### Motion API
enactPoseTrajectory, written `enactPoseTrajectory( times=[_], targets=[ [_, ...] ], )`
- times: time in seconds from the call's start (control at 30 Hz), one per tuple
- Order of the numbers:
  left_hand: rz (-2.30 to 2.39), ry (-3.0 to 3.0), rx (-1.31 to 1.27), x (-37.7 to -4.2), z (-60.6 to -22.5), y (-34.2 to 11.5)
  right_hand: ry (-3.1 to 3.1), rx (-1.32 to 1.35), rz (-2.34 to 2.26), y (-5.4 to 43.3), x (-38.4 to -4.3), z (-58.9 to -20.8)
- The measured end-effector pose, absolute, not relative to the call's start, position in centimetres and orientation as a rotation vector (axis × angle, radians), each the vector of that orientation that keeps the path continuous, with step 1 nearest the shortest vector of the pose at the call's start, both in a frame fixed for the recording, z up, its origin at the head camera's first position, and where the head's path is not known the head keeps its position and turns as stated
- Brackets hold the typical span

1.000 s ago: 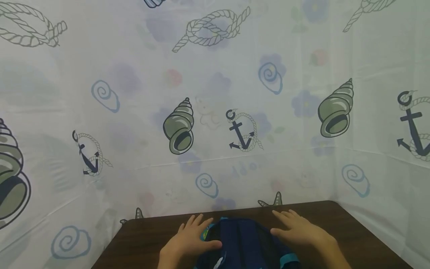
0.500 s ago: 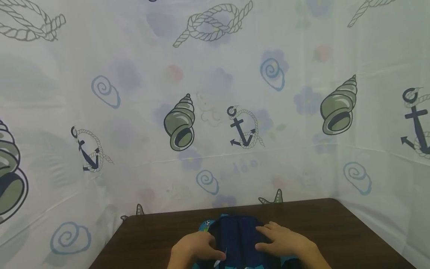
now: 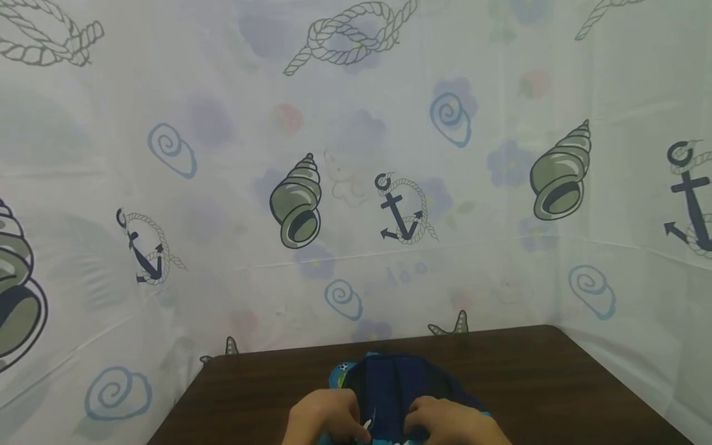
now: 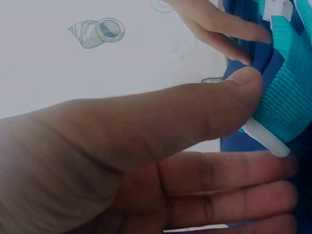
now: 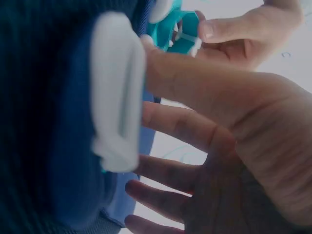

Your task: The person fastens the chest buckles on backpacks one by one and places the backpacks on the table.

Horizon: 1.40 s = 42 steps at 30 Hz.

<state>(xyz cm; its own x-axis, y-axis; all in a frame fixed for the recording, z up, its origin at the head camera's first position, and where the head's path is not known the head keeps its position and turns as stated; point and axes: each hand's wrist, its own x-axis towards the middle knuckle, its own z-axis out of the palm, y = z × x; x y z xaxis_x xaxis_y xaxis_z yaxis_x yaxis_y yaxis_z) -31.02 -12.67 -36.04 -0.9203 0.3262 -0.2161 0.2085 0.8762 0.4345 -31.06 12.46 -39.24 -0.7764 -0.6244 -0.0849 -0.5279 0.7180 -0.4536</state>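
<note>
A pale curtain [image 3: 356, 123] printed with shells, anchors and rope knots takes up most of the head view, filling the top and both sides. Across the bottom of the frame stands a dark brown table [image 3: 250, 395]. On it, at the lower middle, sits a navy blue bag [image 3: 392, 389], partly cut off by the bottom edge. A person's right hand [image 3: 450, 423] is over the bag's right part; in the right wrist view its fingers are spread apart and gently bent. The left hand [image 3: 327, 414] is at the bag's left side; in the left wrist view its fingers lie side by side, the thumb above them by a teal strap [image 4: 295, 92], and I cannot tell whether they pinch it. At the centre left of the right wrist view, a white buckle [image 5: 108, 92] meets the right thumb. Smallest is a white plastic strip [image 4: 265, 137], right of centre in the left wrist view, between left thumb and fingertips
</note>
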Motion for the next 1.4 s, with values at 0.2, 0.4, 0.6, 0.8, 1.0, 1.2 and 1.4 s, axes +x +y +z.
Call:
enactPoseTrajectory(
  times=[0.2,0.4,0.6,0.8,1.0,1.2,1.4],
  targets=[
    [0.631,2.732,0.438,-31.7,-36.5,-12.8,2.720,-1.016,-0.571,11.7,-31.2,-39.9],
    [0.792,2.761,0.593,-32.5,-36.6,-13.3,2.721,-1.199,-0.563,12.2,-31.8,-39.8],
    [1.102,2.691,0.816,-33.5,-36.0,-13.6,2.600,-1.194,-0.904,13.6,-32.1,-38.5],
    [1.452,2.438,0.820,-33.8,-35.4,-13.3,2.574,-1.184,-1.101,15.3,-32.8,-36.9],
    [1.533,2.504,0.847,-34.2,-35.1,-13.7,2.580,-1.129,-1.270,16.3,-33.0,-35.9],
    [1.572,2.582,0.852,-34.8,-34.9,-14.0,2.746,-1.010,-1.322,17.1,-32.6,-35.0],
    [1.664,2.556,0.843,-34.9,-34.9,-13.9,2.800,-0.999,-1.344,17.0,-32.7,-35.0]
  ],
)
